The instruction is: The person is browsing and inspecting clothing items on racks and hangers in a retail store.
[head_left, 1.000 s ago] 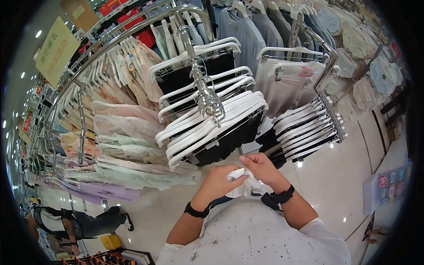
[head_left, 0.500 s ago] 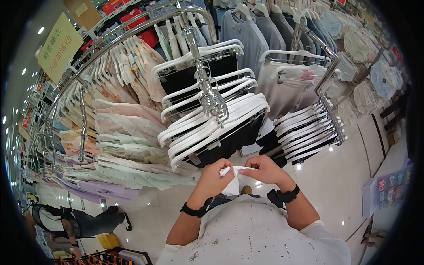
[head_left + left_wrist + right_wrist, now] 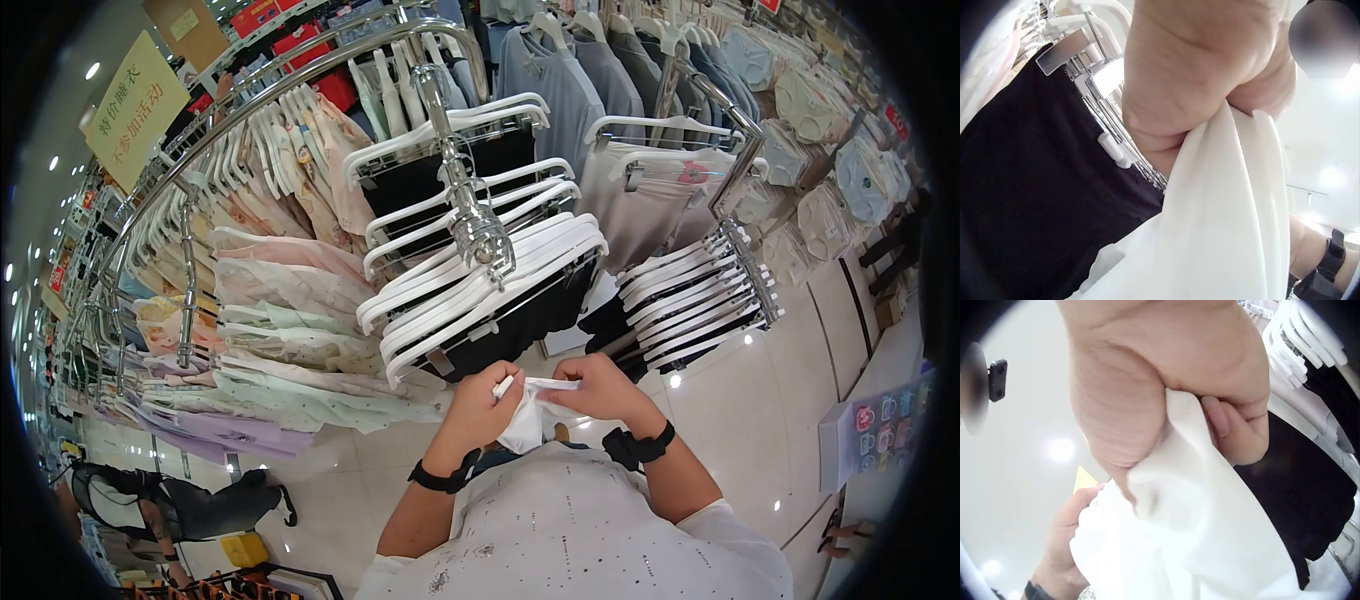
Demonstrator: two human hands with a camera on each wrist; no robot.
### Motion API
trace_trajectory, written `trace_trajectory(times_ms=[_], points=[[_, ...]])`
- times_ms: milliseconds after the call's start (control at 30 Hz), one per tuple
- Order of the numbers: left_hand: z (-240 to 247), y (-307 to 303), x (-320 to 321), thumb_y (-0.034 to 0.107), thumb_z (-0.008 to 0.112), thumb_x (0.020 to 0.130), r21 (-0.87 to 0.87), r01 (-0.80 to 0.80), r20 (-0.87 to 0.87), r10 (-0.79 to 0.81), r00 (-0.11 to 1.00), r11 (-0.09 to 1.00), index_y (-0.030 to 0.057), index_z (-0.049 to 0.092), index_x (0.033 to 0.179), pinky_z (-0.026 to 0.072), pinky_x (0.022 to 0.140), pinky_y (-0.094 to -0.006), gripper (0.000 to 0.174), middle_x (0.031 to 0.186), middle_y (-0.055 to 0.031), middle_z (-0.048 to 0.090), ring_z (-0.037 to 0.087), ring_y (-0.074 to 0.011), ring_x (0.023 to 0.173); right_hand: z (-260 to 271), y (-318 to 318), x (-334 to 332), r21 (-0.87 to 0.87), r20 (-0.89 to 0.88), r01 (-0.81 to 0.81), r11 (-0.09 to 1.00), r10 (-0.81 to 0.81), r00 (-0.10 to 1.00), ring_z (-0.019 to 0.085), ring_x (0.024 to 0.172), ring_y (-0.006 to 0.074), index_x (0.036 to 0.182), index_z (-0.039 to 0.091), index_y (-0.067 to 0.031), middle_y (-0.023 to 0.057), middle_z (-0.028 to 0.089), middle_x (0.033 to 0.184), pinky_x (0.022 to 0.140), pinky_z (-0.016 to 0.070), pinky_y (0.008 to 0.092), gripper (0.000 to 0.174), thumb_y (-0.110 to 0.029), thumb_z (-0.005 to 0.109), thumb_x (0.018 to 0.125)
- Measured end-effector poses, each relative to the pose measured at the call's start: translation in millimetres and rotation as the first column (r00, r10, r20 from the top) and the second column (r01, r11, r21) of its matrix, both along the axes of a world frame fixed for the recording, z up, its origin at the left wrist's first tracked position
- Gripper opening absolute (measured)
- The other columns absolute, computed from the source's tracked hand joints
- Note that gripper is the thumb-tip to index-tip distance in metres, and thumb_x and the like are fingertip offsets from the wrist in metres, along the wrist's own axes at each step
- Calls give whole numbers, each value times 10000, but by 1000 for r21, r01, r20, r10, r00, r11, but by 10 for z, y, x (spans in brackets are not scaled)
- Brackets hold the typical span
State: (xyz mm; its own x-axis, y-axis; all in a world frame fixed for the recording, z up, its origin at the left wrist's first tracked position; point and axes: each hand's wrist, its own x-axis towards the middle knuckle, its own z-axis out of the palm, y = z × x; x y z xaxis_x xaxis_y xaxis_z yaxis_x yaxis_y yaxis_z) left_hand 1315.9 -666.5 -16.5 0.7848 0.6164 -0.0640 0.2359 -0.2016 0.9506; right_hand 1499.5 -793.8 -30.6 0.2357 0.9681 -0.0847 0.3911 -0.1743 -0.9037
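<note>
A thin white cloth (image 3: 524, 422) is stretched between both hands, low in front of the body in the head view. The left hand (image 3: 482, 408) grips a bunched part of it, a white end poking out above the fingers. At the other side the right hand (image 3: 606, 388) pinches its edge between thumb and curled fingers. In the left wrist view the cloth (image 3: 1222, 212) hangs in folds from the left hand (image 3: 1204, 69). The right wrist view shows the cloth (image 3: 1179, 487) coming out of the right hand (image 3: 1172, 381).
Just beyond the hands, black garments (image 3: 520, 330) hang on white hangers (image 3: 490, 290) from a chrome rack (image 3: 455, 160). Pastel clothes (image 3: 290, 280) fill the left rack, and more hangers (image 3: 695, 295) stand right. A person (image 3: 180, 505) is at the lower left.
The hands have moved apart from their close position a second ago, and the bunched cloth is now spread between them. Since half a second ago it hangs slightly wider.
</note>
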Motion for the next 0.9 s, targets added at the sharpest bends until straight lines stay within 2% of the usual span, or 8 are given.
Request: trace_trajectory(times_ms=[167,267,367,433,467,533,733,900], points=[[12,-14,10,180,680,952,113,27,6,-27,1000,993,22,633,842,417,538,-264,198,625,-50,587,478,-75,574,-150,13,24,6,85,103,995,-103,991,514,585,107,852,698,26,81,606,634,567,452,290,231,-194,762,830],[-26,28,-5,189,733,910,256,182,3,-189,982,949,21,624,802,409,510,-279,227,587,-83,551,462,-106,519,-100,19,24,5,-221,112,994,-108,969,501,569,92,841,702,40,83,587,608,553,440,289,210,-167,735,843],[-112,57,-14,205,781,867,316,172,3,-183,983,933,23,619,777,406,496,-286,260,572,-89,532,447,-121,499,-47,44,41,-11,-189,149,989,-149,971,480,553,77,808,706,42,72,561,573,530,420,288,200,-153,727,850],[-198,80,-20,239,805,848,423,4,-6,-2,1000,906,28,617,773,414,497,-286,292,567,-80,544,470,-143,490,81,20,57,40,-94,124,991,-120,988,456,542,73,786,699,42,68,546,556,511,402,290,206,-149,720,861],[-180,89,-29,239,805,848,422,5,-6,-3,1000,907,28,617,773,414,497,-286,292,567,-80,544,470,-143,490,103,15,60,39,-94,125,991,-121,988,456,542,73,786,699,42,68,546,556,511,402,290,206,-149,720,861],[-64,93,-48,292,800,832,282,44,-180,8,984,958,36,641,821,488,543,-349,301,642,-141,628,624,-314,570,126,8,49,76,-88,111,991,-104,991,437,534,75,759,683,44,69,536,549,506,395,294,231,-155,718,870],[-21,-33,136,284,776,823,219,-49,7,48,999,974,75,651,876,527,591,-379,249,693,-149,661,685,-370,684,-38,85,6,125,-124,35,992,-19,992,462,547,120,803,637,33,86,526,583,529,408,308,216,-155,694,893],[-148,-13,142,243,759,785,298,68,-156,-21,987,952,78,678,870,536,615,-423,202,754,-176,675,673,-393,707,127,39,-45,142,-87,-100,985,113,990,485,570,162,857,623,9,123,552,646,552,423,324,182,-157,696,877]])
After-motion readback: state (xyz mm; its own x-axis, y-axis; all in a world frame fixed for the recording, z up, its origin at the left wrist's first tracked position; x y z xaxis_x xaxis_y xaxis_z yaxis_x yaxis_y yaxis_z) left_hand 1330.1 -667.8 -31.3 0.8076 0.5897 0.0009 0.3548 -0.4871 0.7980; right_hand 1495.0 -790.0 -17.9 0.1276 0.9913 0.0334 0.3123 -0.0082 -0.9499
